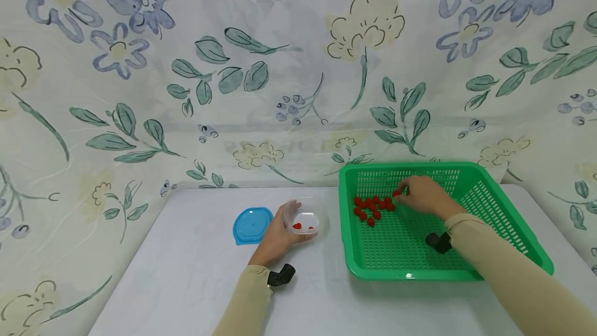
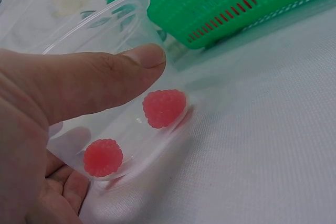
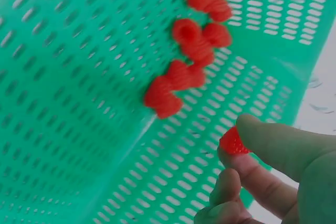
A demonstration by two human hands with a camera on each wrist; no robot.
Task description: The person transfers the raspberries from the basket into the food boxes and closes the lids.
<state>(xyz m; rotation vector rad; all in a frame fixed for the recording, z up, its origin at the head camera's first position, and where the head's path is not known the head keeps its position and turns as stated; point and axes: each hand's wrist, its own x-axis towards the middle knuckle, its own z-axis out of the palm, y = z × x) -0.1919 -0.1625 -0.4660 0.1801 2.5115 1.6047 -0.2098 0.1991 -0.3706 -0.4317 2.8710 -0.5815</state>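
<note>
My left hand [image 1: 276,237] grips a clear plastic tub [image 1: 305,212] on the table, its thumb laid along the near wall in the left wrist view. Inside the tub lie two red raspberries; one raspberry [image 2: 103,158] is close to the fingers, the other raspberry [image 2: 165,108] farther along the bottom. My right hand [image 1: 426,195] is over the green basket [image 1: 401,275] and pinches a single raspberry [image 3: 233,141] between thumb and index finger. Several more raspberries [image 1: 371,222] lie grouped on the left side of the basket floor.
A blue lid [image 1: 252,225] lies on the white table [image 1: 186,274], just left of the tub. Behind the table hangs a flower-patterned cloth [image 1: 289,66]. The basket's raised, slotted walls surround the right hand's work area.
</note>
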